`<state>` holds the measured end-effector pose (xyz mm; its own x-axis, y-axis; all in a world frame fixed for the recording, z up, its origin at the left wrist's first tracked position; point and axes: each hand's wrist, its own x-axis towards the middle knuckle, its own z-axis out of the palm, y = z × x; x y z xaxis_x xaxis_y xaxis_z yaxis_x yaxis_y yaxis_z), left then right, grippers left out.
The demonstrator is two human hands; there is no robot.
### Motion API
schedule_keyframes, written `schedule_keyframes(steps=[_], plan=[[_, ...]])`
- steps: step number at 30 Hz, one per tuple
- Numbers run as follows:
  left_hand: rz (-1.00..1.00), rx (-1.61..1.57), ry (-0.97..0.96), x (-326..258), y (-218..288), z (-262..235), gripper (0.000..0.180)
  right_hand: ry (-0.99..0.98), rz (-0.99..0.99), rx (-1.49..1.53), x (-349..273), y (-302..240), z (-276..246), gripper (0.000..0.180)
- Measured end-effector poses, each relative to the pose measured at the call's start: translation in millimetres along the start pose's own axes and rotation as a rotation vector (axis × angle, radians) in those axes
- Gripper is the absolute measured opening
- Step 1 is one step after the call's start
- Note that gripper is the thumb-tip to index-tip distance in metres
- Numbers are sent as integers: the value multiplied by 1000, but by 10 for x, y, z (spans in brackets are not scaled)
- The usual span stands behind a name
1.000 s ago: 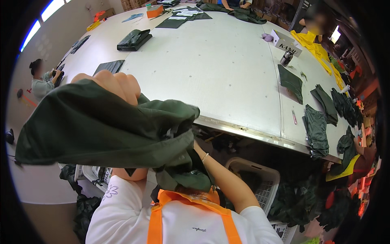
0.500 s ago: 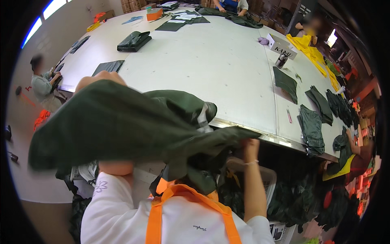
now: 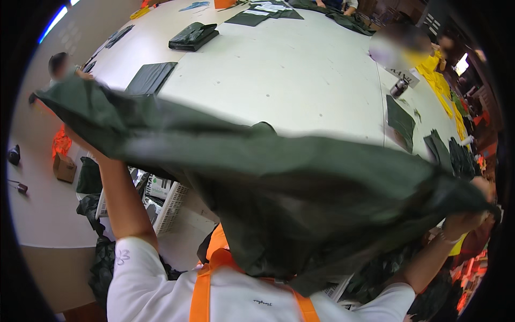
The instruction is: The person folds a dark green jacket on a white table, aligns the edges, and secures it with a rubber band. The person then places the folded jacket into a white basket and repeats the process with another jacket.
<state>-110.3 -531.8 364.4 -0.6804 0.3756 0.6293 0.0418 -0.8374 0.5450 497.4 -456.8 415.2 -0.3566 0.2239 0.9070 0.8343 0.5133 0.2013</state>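
Observation:
A dark green, slightly shiny piece of fabric (image 3: 279,161) is stretched wide across my front, above the table's near edge. Its lower folds hang down over my chest, and motion blurs parts of it. At the far right, my right hand (image 3: 479,201) is closed on one end of the fabric. My left hand (image 3: 78,138) is raised at the far left behind the other end, which it holds up; the cloth covers its fingers. A flat folded dark piece (image 3: 151,78) lies on the table beyond my left arm, and a thicker folded dark green bundle (image 3: 193,37) lies farther back.
The big white table (image 3: 300,86) fills the space ahead. To the right are a dark jar (image 3: 399,87), a green piece (image 3: 401,123) and yellow fabric (image 3: 437,86). White baskets (image 3: 173,206) stand below on the left. Other people work around the table.
My hands have moved far apart, the left outward and the right far out to the right. The bunched fabric is now spread between them. The view has shifted slightly.

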Motion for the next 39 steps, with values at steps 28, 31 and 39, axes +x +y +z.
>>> schedule_keyframes(steps=[28, 31, 39], plan=[[-176, 1511, -809, 30, -7161, 266, 19, -956, 969, -172, -2158, 566, 6358, 24], [-162, 1360, -740, 50, -7085, 383, 19, -1055, 1106, -77, -2104, 708, 6300, 21], [-1298, 728, -816, -400, -4629, 516, 10, -913, 1631, 529, -1816, 72, 4707, 15]])
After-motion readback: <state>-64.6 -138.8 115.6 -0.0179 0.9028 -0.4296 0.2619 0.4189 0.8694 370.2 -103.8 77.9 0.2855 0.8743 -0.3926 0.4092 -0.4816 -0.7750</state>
